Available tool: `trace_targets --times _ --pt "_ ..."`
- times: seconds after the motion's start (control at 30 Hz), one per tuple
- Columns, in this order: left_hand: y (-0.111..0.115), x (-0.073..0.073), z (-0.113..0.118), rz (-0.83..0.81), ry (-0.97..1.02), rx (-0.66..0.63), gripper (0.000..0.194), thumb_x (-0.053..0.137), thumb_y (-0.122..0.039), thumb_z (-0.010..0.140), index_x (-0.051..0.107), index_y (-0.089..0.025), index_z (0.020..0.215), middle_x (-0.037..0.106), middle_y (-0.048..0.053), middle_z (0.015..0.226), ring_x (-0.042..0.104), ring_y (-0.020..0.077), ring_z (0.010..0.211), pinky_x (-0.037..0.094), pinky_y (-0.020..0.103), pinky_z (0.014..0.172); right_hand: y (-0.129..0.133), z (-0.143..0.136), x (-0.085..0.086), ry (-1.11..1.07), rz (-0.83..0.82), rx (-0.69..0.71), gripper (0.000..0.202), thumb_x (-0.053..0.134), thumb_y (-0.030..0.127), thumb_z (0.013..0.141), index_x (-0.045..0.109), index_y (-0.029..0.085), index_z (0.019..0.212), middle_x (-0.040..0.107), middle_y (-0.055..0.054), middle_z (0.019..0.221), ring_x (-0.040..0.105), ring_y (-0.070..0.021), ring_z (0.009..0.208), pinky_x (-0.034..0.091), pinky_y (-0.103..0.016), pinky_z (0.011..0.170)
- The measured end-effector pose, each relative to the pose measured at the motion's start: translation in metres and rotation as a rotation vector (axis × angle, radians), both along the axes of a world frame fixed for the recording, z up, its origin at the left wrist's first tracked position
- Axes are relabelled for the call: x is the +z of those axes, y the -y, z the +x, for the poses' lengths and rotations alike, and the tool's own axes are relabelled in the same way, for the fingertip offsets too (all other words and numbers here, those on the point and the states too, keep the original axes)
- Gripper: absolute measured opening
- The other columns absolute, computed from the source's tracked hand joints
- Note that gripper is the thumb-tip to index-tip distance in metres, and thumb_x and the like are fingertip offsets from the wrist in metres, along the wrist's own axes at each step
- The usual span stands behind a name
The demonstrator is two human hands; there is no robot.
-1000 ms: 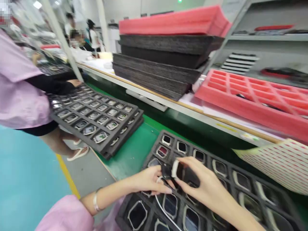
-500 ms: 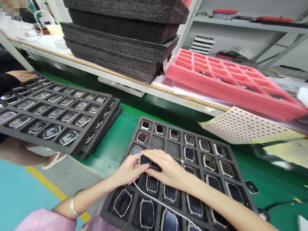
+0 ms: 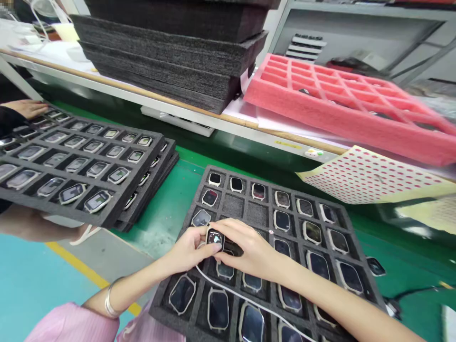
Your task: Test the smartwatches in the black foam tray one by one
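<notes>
Over the left part of a black foam tray (image 3: 228, 209), my left hand (image 3: 194, 247) and my right hand (image 3: 249, 244) together grip one smartwatch (image 3: 215, 239) by its edges. Its screen is lit with a dial-like display. A white cable (image 3: 228, 289) runs from beneath my left hand across the tray toward the lower right; where it ends under the watch is hidden. Strapless watches such as this dark-screened one (image 3: 218, 308) lie in most of the tray's pockets. Two pockets just beyond my hands hold only bare foam.
Left stands a stack of foam trays (image 3: 160, 166) full of watches, with another person's hand (image 3: 26, 108) behind it. Black foam sheets (image 3: 160, 61) and a pink foam tray (image 3: 320, 99) sit on the shelf above. A loose watch (image 3: 376, 266) lies right, near a black cable (image 3: 416, 290).
The held watch's screen, dark before, now shows a lit display. Both hands keep their grip in nearly the same place. The camera view has shifted slightly.
</notes>
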State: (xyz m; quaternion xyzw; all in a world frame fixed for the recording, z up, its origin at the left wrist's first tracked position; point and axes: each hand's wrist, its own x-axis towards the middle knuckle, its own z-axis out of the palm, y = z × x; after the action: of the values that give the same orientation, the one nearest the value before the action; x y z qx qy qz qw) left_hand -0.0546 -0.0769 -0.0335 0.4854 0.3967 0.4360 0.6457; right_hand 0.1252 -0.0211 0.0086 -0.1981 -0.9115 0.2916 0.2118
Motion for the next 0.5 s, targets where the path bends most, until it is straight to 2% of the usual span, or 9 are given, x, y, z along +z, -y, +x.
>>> trace_targets --times 0.33,0.5 --pt "0.0002 0.0017 -0.0010 0.001 -0.011 -0.008 0.022 0.063 -0.030 0.081 0.063 -0.012 0.094 0.063 0.004 0.085 0.055 0.0169 0.079 0.043 0.026 0.073 -0.0007 0.0008 0.0001 0.007 -0.044 -0.008 0.053 0.072 0.028 0.079 0.051 0.016 0.127 0.059 -0.012 0.112 0.058 -0.0244 0.103 0.052 -0.039 0.089" --pt "0.0005 0.0028 -0.0013 -0.003 -0.048 -0.010 0.021 0.062 -0.028 0.082 0.061 -0.012 0.094 0.060 0.002 0.080 0.053 0.0154 0.074 0.043 0.025 0.069 0.0005 0.0007 0.0007 0.013 -0.073 -0.015 0.049 0.069 0.023 0.081 0.051 0.016 0.126 0.058 -0.011 0.111 0.058 -0.0237 0.103 0.052 -0.037 0.088"
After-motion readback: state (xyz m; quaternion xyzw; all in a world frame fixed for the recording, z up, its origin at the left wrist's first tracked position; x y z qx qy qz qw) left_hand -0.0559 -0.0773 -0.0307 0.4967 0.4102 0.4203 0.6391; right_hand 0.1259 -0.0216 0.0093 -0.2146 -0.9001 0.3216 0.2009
